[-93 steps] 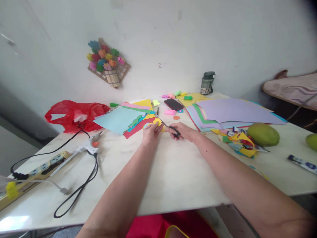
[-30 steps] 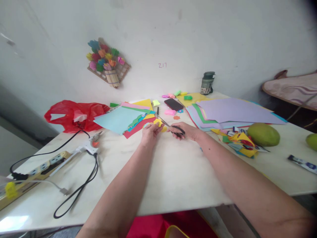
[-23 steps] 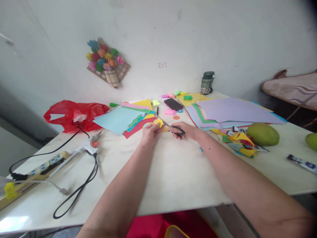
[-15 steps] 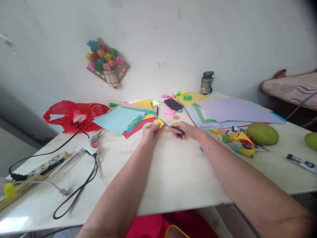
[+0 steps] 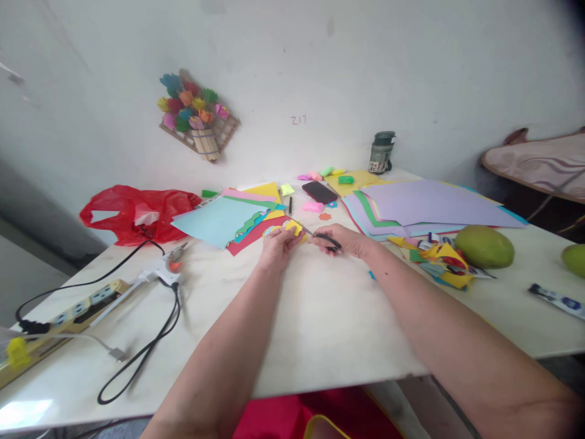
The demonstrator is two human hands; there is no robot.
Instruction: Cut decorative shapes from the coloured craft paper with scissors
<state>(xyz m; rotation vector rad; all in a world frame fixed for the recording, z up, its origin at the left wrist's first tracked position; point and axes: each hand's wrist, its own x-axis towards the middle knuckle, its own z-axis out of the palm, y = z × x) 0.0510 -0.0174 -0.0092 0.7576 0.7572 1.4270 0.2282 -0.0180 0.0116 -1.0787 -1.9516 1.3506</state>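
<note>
Between the fingers of my left hand (image 5: 278, 245) is a small piece of yellow paper (image 5: 295, 227), pinched above the table. My right hand (image 5: 343, 239) grips a pair of scissors (image 5: 329, 240) by the dark handles, with the blades pointing left at the yellow paper. Whether the blades touch the paper is too small to tell. Just beyond my left hand lie a red sheet (image 5: 249, 241) and a light blue sheet (image 5: 219, 221). A small orange paper cutout (image 5: 325, 216) rests past the scissors, near a pink packet (image 5: 313, 207).
Left: a red plastic bag (image 5: 121, 210), a glue gun (image 5: 167, 268) with its cord, and a power strip (image 5: 86, 308). Right: stacked coloured paper (image 5: 425, 201), paper scraps (image 5: 445, 262), a green fruit (image 5: 484, 246) and a tube (image 5: 557, 300). A phone (image 5: 319, 192) and a bottle (image 5: 382, 152) stand farther back.
</note>
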